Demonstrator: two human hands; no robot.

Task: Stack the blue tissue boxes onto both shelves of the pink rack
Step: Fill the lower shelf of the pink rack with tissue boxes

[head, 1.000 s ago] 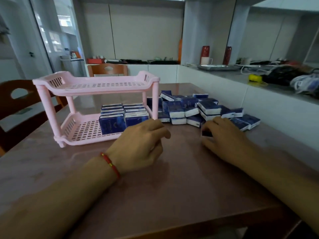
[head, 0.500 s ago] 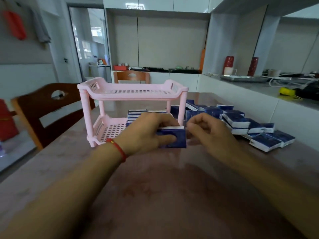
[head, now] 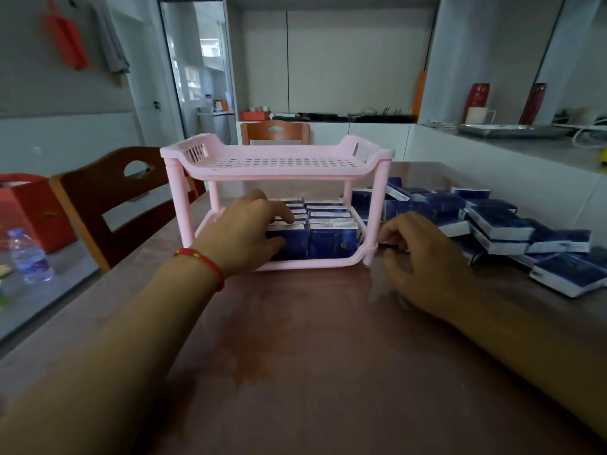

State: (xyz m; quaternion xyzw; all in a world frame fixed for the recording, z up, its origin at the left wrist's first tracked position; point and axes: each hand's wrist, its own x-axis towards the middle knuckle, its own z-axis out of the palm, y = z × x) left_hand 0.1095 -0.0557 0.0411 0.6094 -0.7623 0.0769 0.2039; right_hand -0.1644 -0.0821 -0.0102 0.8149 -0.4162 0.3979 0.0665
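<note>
The pink rack (head: 282, 162) stands on the brown table (head: 312, 339). Its top shelf is bare. On the lower shelf, blue tissue boxes (head: 331, 238) stand upright in two rows. My left hand (head: 246, 231) reaches into the lower shelf and grips the front box of the left row (head: 294, 244). My right hand (head: 423, 254) rests on the table with its fingers curled, fingertips at the rack's right front foot. I cannot tell whether it holds anything. A loose pile of blue tissue boxes (head: 499, 224) lies to the right of the rack.
A wooden chair (head: 108, 205) stands at the table's left side and another (head: 274, 133) behind the rack. A water bottle (head: 28, 257) and a red box (head: 29, 208) sit low at the far left. A white counter (head: 512, 152) runs along the right.
My right hand took a box from the pile and passed it to my left hand. The left hand has carried it into the lower shelf, and the right hand has dropped beside the rack.
</note>
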